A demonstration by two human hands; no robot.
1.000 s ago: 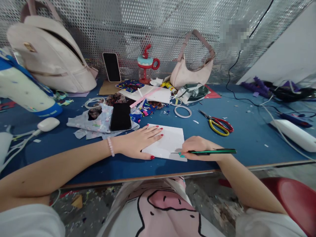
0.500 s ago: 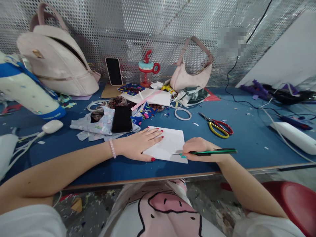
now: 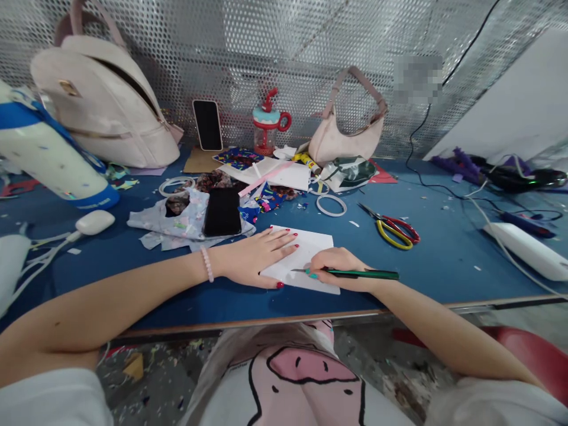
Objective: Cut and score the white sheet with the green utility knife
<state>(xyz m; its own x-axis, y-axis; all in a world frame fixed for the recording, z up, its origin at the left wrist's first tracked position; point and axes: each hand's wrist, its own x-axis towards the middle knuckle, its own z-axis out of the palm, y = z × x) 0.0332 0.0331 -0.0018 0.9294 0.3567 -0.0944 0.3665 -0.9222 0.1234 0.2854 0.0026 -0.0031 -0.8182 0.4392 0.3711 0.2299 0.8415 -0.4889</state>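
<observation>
Tool (image 3: 377,274) gripped in right hand (image 3: 339,266); left hand (image 3: 251,257) flat on paper (image 3: 314,241); bottle (image 3: 48,157) lettering (image 3: 97,203) blurred.

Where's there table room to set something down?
Mostly bare: right, between scissors and white bar, a few scraps aside; also a narrow strip between paper and near edge. Crowded: beyond left hand, where a phone lies on fabric.

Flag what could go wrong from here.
The green tool in the right hand points its thin tip toward the left hand, close to the thumb: a slip could nick it. Pressing too hard might push the tip through the white sheet and mark the blue tabletop.
</observation>
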